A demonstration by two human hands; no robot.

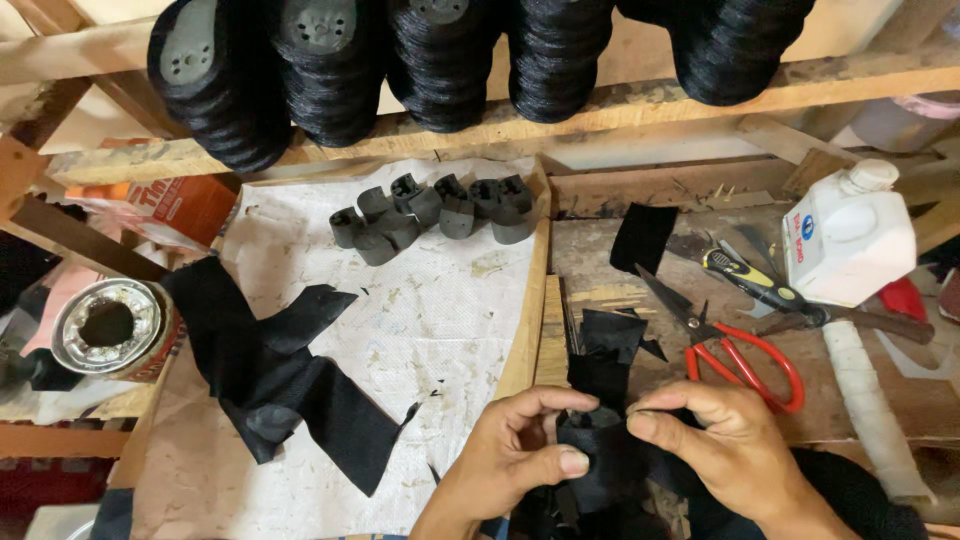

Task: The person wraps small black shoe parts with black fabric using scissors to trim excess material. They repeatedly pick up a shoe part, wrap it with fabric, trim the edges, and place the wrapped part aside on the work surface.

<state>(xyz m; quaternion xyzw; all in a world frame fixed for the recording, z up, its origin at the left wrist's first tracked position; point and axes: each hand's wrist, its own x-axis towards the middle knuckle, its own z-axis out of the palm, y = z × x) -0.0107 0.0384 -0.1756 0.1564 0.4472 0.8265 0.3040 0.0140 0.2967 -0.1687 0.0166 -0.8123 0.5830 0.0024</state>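
My left hand (515, 450) and my right hand (725, 445) meet near the bottom of the view. Together they pinch a small black piece wrapped in black fabric (597, 445). The left thumb presses its side, and the right fingertips grip its top edge. More black fabric scraps (610, 340) lie just beyond the hands on the wooden bench.
Red-handled scissors (735, 345) and a yellow-and-black utility knife (745, 280) lie right of the scraps, beside a white plastic bottle (850, 235). Several dark heel blocks (435, 215) sit on a white sheet (440, 310). A long black cloth (275, 370) and an open tin (108, 325) lie left.
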